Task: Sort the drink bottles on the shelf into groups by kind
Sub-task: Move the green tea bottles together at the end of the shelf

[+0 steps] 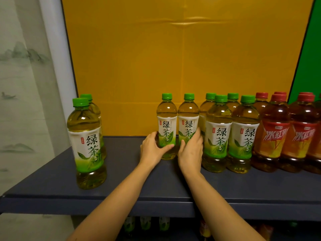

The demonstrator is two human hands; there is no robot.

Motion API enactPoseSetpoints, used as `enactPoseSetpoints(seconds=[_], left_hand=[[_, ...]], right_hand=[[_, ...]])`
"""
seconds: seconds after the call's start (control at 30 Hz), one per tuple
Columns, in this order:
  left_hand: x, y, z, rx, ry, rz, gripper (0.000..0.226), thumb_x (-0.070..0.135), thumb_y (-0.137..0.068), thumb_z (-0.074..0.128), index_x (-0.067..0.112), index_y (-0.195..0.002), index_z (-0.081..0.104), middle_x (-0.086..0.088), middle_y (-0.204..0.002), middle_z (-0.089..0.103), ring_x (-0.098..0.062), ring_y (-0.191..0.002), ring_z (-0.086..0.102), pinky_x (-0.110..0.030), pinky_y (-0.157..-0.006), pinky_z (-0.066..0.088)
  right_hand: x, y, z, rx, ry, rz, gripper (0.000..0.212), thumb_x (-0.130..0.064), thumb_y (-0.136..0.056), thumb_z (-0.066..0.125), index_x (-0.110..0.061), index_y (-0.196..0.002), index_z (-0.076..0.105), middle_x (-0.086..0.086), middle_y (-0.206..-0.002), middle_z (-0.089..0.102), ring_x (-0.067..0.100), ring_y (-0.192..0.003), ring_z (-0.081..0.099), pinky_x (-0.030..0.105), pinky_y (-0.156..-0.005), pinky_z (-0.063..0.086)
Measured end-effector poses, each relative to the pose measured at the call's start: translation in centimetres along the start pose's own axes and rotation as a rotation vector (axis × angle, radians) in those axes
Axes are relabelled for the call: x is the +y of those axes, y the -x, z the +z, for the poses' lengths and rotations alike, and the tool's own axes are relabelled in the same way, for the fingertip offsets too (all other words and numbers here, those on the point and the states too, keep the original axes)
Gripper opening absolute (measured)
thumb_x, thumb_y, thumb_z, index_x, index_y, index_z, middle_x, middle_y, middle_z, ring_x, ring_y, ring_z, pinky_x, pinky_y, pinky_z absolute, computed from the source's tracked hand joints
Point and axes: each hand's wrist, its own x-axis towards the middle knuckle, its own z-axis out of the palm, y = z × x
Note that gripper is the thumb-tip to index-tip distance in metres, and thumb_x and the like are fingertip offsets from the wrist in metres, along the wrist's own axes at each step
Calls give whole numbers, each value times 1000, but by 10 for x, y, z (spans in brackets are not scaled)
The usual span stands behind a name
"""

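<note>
Two green tea bottles with green caps stand side by side at the shelf's middle. My left hand (152,150) wraps the lower part of the left one (166,119). My right hand (191,150) wraps the lower part of the right one (188,119). Both bottles stand upright on the dark shelf (125,171). Just to the right stands a group of several more green tea bottles (218,134). Beyond them is a group of red-capped iced black tea bottles (276,134). At the left, two green tea bottles (86,141) stand one behind the other.
A yellow board (173,66) backs the shelf, with a green panel (311,58) at the right. A pale printed curtain (22,84) hangs at the left. More bottles (145,223) show dimly on the shelf below. Bare shelf lies between the left pair and the middle bottles.
</note>
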Motion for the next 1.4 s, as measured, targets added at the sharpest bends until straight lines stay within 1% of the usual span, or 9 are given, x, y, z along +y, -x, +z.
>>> enactPoseSetpoints(seconds=[0.2,0.47,0.63,0.8,0.9,0.97,1.07,1.17,1.4], left_hand=[[-4,-2,6,6,-21,41,79,44,-68,76,11,-131,43,-8,-127,58,-27,-114,56,-47,-94,46],[-5,6,6,-29,-46,85,59,37,-82,64,12,-130,42,-7,-127,54,-25,-116,52,-41,-96,44],[-1,24,-15,-97,-105,101,58,32,-92,50,12,-143,28,-5,-146,36,-23,-131,39,-37,-103,37],[-5,64,-71,165,42,293,20,19,-85,56,16,-104,61,2,-100,61,-11,-88,60,-29,-78,50],[-14,95,-109,320,144,369,9,15,-83,52,18,-84,61,7,-82,60,-4,-76,56,-12,-67,44],[-24,108,-133,447,178,393,11,19,-84,47,16,-83,58,15,-84,58,3,-82,56,-8,-72,44],[-43,108,-160,635,249,305,15,16,-86,44,26,-83,54,21,-83,57,5,-83,55,-8,-73,43],[-60,96,-178,694,287,89,24,2,-90,44,24,-90,53,8,-89,56,8,-80,54,-7,-71,42],[-88,67,-193,368,140,-269,33,13,-90,53,10,-122,46,-14,-113,56,-26,-99,55,-36,-86,41]], right_hand=[[1,1,2,14,-34,-16,68,-9,-91,50,-10,-147,10,14,-147,32,28,-136,31,38,-107,31],[-2,-1,3,5,-15,2,70,-8,-90,51,-12,-147,11,14,-144,37,28,-134,35,41,-107,34],[-2,7,-2,-89,-2,-43,75,-7,-89,52,-4,-147,4,17,-151,25,29,-140,23,39,-114,23],[-14,23,-14,-82,-41,-198,74,-7,-91,51,-1,-147,2,14,-157,3,24,-145,4,20,-111,1],[-37,42,-13,-10,-213,-366,58,-12,-89,53,-3,-141,29,12,-145,33,22,-135,29,20,-111,15],[-60,60,-5,-263,-395,-400,48,-23,-87,53,-9,-131,43,4,-126,49,14,-118,45,22,-103,32],[-94,86,20,-712,-526,-299,58,-31,-80,68,-15,-129,44,-1,-122,54,9,-108,51,23,-94,42],[-112,102,49,-919,-561,-179,82,-32,-69,79,-19,-136,34,-4,-132,51,8,-118,50,28,-101,43],[-111,106,73,-743,-526,-115,67,-46,-57,82,-26,-114,53,-8,-115,65,9,-108,59,38,-96,49]])
